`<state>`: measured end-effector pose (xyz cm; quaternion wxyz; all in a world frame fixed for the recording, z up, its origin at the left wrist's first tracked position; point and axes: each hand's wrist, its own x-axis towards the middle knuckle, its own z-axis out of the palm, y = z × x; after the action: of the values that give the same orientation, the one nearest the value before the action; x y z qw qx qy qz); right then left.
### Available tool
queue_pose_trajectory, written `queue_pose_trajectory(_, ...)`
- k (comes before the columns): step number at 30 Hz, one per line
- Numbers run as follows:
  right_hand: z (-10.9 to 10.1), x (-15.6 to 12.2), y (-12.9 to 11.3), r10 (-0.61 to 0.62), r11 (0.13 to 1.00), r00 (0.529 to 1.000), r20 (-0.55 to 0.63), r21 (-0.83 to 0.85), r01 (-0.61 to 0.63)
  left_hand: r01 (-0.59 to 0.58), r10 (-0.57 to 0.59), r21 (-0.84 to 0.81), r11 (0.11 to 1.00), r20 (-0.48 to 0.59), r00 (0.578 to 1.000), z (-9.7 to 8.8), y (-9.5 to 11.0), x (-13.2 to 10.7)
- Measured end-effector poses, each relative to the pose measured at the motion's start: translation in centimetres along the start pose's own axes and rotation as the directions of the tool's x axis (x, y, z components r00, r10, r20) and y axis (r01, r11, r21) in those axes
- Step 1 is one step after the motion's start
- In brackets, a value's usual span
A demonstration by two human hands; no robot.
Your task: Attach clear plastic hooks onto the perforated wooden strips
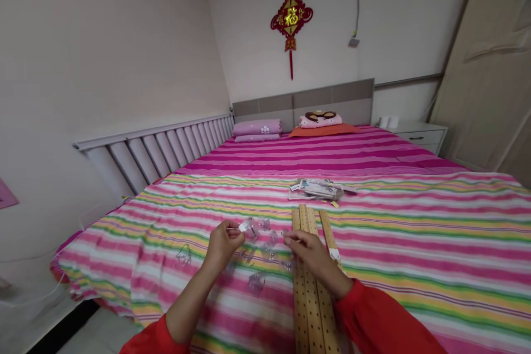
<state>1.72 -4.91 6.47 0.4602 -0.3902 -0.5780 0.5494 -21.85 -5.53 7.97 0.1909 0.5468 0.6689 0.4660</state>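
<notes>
My left hand (224, 239) is closed in a pinch on a small clear plastic bag (249, 229) with a white part near the fingertips. Across from it, my right hand (307, 249) pinches with thumb and fingers near a tiny piece that is too small to make out. Between and below the hands, several small clear plastic packets (256, 281) lie on the striped bedspread. Wooden strips with rows of holes (305, 287) lie lengthwise beneath my right hand and forearm. A shorter wooden strip (327, 229) with a white patch lies just right of them.
Beyond the strips lies a pile of flat plastic-wrapped packages (317, 189). Thin loose wire or thread (183, 255) rests on the bedspread (145, 232) at left. A white radiator (157, 149) runs along the left wall. Folded bedding (257, 128) sits by the headboard (315, 97).
</notes>
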Motion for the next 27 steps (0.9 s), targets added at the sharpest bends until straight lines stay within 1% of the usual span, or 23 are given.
queue_pose_trajectory(1,1.2,0.7,0.0,0.023,0.999,1.000,0.010,0.038,-0.023,-0.010,0.010,-0.020,1.000,0.004,1.000,0.2,0.2,-0.3)
queue_pose_trajectory(2,2.3,1.3,0.2,0.070,0.996,0.997,0.020,0.061,-0.071,-0.020,0.020,-0.035,0.999,0.006,1.000,0.4,0.4,-0.5)
queue_pose_trajectory(4,3.9,2.1,0.6,0.136,0.985,0.990,0.034,0.099,-0.139,-0.038,0.039,-0.059,0.998,0.003,0.999,0.6,0.5,-0.9)
queue_pose_trajectory(6,5.0,2.6,1.1,0.165,0.979,0.985,0.045,0.113,-0.169,-0.056,0.057,-0.066,0.996,0.000,0.998,0.8,0.4,-1.1)
queue_pose_trajectory(8,5.4,2.8,1.5,0.166,0.979,0.985,0.047,0.115,-0.170,-0.070,0.070,-0.057,0.996,0.002,0.998,0.9,0.0,-1.2)
queue_pose_trajectory(11,5.6,2.9,1.8,0.148,0.983,0.988,0.040,0.102,-0.151,-0.062,0.063,-0.035,0.997,0.021,0.998,1.1,-0.7,-1.1)
queue_pose_trajectory(15,5.6,3.1,1.7,0.081,0.996,0.997,0.021,0.044,-0.081,-0.061,0.060,0.035,0.998,0.017,0.998,1.4,-1.7,-0.7)
queue_pose_trajectory(18,5.5,3.0,1.7,0.016,1.000,1.000,-0.005,-0.015,-0.016,-0.110,0.113,0.146,0.983,-0.012,0.993,1.3,-2.5,-0.2)
queue_pose_trajectory(21,4.8,2.4,2.2,-0.022,0.995,1.000,-0.004,-0.094,0.022,-0.175,0.197,0.279,0.944,-0.050,0.979,0.7,-3.5,0.2)
queue_pose_trajectory(23,4.2,1.7,2.7,-0.015,0.988,0.999,0.036,-0.152,0.020,-0.193,0.226,0.327,0.925,-0.068,0.972,0.2,-4.1,0.3)
queue_pose_trajectory(25,3.4,0.7,3.2,0.023,0.960,0.992,0.121,-0.280,0.012,-0.186,0.220,0.318,0.930,-0.077,0.972,-0.2,-4.5,0.2)
queue_pose_trajectory(27,2.9,-0.1,3.5,0.091,0.878,0.973,0.212,-0.479,0.022,-0.166,0.194,0.277,0.947,-0.076,0.978,-0.3,-4.6,-0.1)
